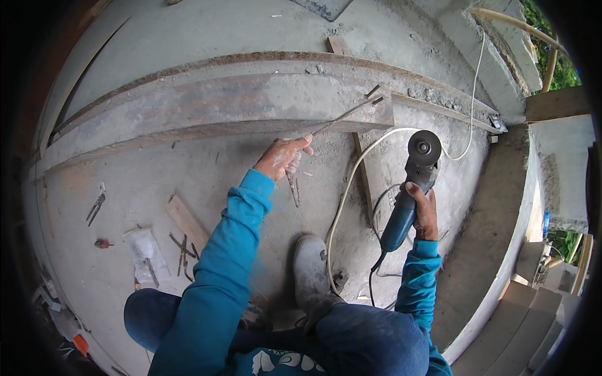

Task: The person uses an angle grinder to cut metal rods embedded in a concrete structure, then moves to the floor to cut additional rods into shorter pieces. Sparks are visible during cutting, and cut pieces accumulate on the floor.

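Note:
My left hand (283, 158) is closed around a thin steel rod (345, 116) that slants up and to the right. The rod's far end lies at the right end of a long, dusty beam (219, 103). Below the fist, shorter rod ends point down toward the floor. My right hand (424, 213) grips a blue and black angle grinder (401, 216) by its body, thumb over the top. Its round disc (424, 148) is apart from the rod, off to the right of the beam's end. Whether the disc is spinning I cannot tell.
A pale cable (347, 194) loops between the grinder and my boot (309, 266). On the left floor lie pliers (96, 204), a plastic bag (150, 254), several short rods (182, 250) and a board (187, 220). A concrete ledge (486, 232) runs along the right.

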Tool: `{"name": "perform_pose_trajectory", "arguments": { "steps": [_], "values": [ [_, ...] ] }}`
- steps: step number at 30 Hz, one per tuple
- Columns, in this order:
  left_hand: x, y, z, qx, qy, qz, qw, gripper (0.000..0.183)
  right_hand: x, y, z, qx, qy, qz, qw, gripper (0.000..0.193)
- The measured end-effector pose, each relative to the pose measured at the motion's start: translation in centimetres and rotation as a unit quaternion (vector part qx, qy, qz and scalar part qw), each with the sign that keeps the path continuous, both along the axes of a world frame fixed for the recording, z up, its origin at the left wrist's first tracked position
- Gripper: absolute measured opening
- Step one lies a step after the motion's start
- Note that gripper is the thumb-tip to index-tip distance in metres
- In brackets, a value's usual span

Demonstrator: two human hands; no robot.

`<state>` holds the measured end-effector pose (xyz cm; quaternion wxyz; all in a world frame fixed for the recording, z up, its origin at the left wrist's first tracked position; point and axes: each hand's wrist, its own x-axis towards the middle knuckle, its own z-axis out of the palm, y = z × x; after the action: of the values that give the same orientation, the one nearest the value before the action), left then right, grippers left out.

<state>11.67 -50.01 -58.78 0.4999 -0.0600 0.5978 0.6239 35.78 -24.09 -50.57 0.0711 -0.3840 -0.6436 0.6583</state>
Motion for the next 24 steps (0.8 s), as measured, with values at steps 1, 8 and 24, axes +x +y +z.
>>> {"name": "perform_pose_trajectory", "arguments": {
  "steps": [1,8,24],
  "values": [
    [-0.9,-0.4,0.1,-0.003,0.014,-0.017,1.0,0.045,-0.1,0.0,0.0,-0.004,0.0,0.004,1.0,0.043],
    [-3.3,-3.4,0.6,-0.026,0.124,0.005,0.992,0.047,-0.6,-0.3,-1.3,-0.017,0.006,0.008,1.0,0.043],
    [3.7,-3.3,1.6,-0.183,0.449,0.11,0.868,0.036,-3.3,-2.1,-2.6,0.043,-0.018,0.095,0.994,0.054]
  ]
}}
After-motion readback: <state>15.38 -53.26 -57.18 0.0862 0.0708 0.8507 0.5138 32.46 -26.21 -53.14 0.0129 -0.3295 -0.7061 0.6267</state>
